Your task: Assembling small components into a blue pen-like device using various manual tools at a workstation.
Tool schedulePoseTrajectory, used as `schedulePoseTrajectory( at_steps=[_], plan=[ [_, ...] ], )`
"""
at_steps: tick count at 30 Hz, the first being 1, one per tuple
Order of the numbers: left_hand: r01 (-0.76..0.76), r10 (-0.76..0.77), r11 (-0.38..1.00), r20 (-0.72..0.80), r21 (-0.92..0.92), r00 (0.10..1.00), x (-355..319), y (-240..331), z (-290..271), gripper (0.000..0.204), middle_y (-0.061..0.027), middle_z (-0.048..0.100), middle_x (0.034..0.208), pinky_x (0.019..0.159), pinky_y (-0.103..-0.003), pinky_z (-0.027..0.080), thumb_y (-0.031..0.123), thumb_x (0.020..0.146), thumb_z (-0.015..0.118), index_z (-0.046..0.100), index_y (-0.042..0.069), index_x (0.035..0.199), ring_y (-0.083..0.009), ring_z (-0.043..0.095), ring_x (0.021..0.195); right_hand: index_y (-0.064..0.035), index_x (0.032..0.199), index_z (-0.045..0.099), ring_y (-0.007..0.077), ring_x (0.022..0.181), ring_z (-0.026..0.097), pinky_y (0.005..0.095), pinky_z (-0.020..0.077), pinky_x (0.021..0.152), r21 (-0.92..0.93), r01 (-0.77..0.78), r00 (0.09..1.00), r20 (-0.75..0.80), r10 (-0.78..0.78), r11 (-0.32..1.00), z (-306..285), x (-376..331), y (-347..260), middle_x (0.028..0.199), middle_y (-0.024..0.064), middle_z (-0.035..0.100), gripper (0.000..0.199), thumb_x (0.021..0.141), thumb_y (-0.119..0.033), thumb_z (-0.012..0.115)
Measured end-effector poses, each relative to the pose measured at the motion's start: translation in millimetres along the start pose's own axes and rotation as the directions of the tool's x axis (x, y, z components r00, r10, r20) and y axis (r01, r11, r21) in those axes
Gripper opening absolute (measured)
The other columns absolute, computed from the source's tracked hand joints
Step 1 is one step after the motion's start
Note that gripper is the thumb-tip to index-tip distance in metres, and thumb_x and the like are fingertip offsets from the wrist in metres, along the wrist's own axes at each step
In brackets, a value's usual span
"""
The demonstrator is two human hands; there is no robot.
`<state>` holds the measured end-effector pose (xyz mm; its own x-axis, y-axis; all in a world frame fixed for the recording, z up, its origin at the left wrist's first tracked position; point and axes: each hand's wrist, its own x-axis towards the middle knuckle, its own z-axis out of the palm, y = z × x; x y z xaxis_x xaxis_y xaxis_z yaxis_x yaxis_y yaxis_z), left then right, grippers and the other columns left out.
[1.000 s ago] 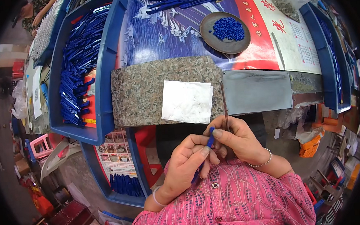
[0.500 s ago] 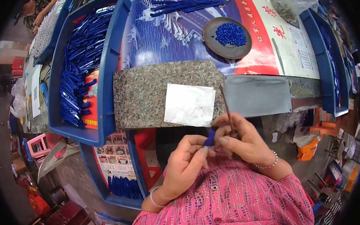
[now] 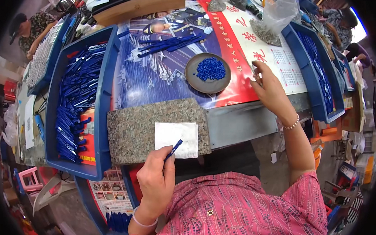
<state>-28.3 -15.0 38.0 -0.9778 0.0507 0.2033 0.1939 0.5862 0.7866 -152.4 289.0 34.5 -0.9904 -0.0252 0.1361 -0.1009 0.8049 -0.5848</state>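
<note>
My left hand [image 3: 156,174] is closed, with thumb and fingers pinching a slim blue pen-like plastic piece [image 3: 174,150]. Its tip slants up over a folded white paper [image 3: 181,135], which lies on a speckled granite slab [image 3: 131,128]. Out to the right, my right hand [image 3: 270,87] reaches over the red-and-white part of a printed sheet [image 3: 232,64]. Its thumb and fingers are bent together around a thin greyish thing, too small to make out. Left of that hand stands a round dark dish [image 3: 193,81] holding a heap of small blue pieces [image 3: 211,69].
A blue bin [image 3: 105,139] full of slim blue pieces stands at the left, another blue bin [image 3: 322,89] at the right. Loose blue pieces [image 3: 171,44] lie behind the dish. A lower bin [image 3: 90,203] sits below the table edge. People [image 3: 37,34] work at the far sides.
My hands have parted: the right has swung forward and right over the sheet, and the thin brown rod no longer shows in it. My left hand keeps the blue piece, now beside the paper.
</note>
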Motion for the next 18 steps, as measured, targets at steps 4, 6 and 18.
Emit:
schedulePoseTrajectory(
  at_steps=[4,6,18],
  plan=[
    [-0.047,0.044,0.994,0.023,0.101,0.999,5,1,-2,0.021,-0.0166,0.058,0.082,0.060,-0.036,0.048,-0.003,0.078,0.058,0.058,0.000,0.099,-0.0324,0.059,0.069,0.0013,0.120,0.043,0.0261,0.082,0.061,0.0346,0.0469,0.072,-0.078,0.064,0.996,0.068,-0.059,0.995,6,22,0,0.098,0.0208,0.059,0.041,0.084,-0.014,0.057],
    [-0.069,0.068,0.989,0.010,0.129,0.998,7,-3,0,0.021,-0.0162,0.058,0.082,0.059,-0.036,0.048,-0.002,0.078,0.058,0.058,0.000,0.099,-0.0324,0.059,0.069,0.0000,0.118,0.045,0.0265,0.071,0.062,0.0352,0.0477,0.067,-0.144,0.045,0.999,0.025,-0.042,0.989,8,29,8,0.088,0.0173,0.061,0.041,0.084,-0.017,0.060],
    [-0.037,0.007,0.978,0.145,0.203,0.989,13,-4,-1,0.019,-0.0150,0.057,0.084,0.056,-0.038,0.047,-0.001,0.077,0.060,0.058,0.002,0.096,-0.0324,0.059,0.067,-0.0025,0.110,0.040,0.0389,0.080,0.056,0.0432,0.0440,0.067,-0.508,0.283,0.956,0.222,-0.194,0.814,-10,33,56,0.085,0.0228,0.057,0.043,0.069,0.007,0.045]
  ],
)
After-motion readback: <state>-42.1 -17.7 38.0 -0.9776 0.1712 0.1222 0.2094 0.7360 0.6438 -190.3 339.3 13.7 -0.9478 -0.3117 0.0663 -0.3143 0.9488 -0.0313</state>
